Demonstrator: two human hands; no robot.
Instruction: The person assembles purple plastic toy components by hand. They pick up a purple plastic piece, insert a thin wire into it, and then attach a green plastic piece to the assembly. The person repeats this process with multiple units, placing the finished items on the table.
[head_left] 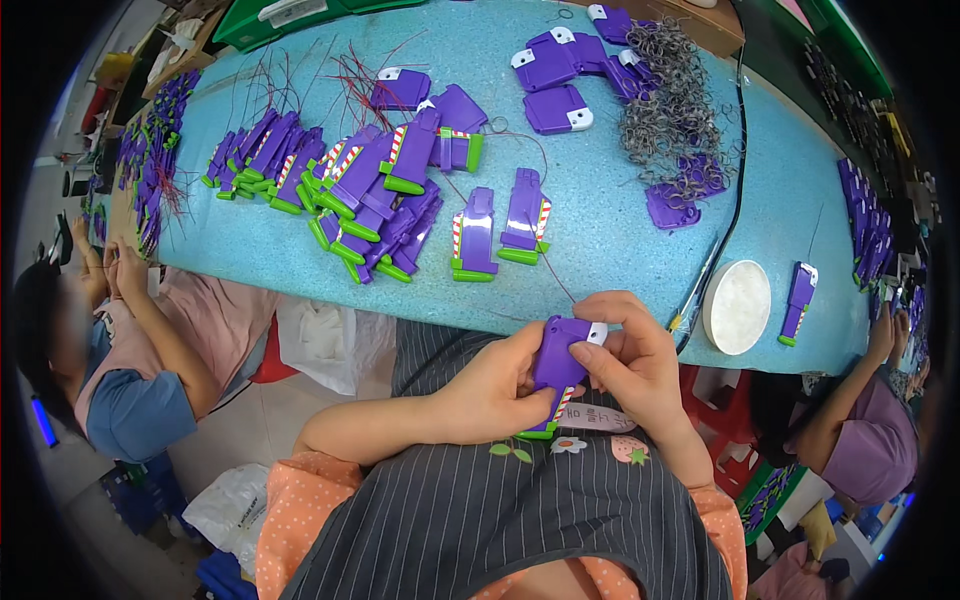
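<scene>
Just off the table's near edge, both my hands hold a purple plastic toy wing (563, 350) with a white corner, a green tip and a red-and-white striped edge. My left hand (490, 390) is closed round its left side and lower part. Thumb and fingers of my right hand (640, 360) pinch the white corner. A thin dark red wire rises from the wing's top toward the table. Two similar wings, a left one (478, 232) and a right one (523, 215), lie on the tabletop (620, 260) just beyond.
A heap of purple-and-green wings (370, 205) with red wires spreads at left. Purple covers (550, 60) lie at the back beside tangled metal springs (665, 90). A black cable (741, 150), a white dish (708, 312) and a single wing (800, 292) are at right. People sit on both sides.
</scene>
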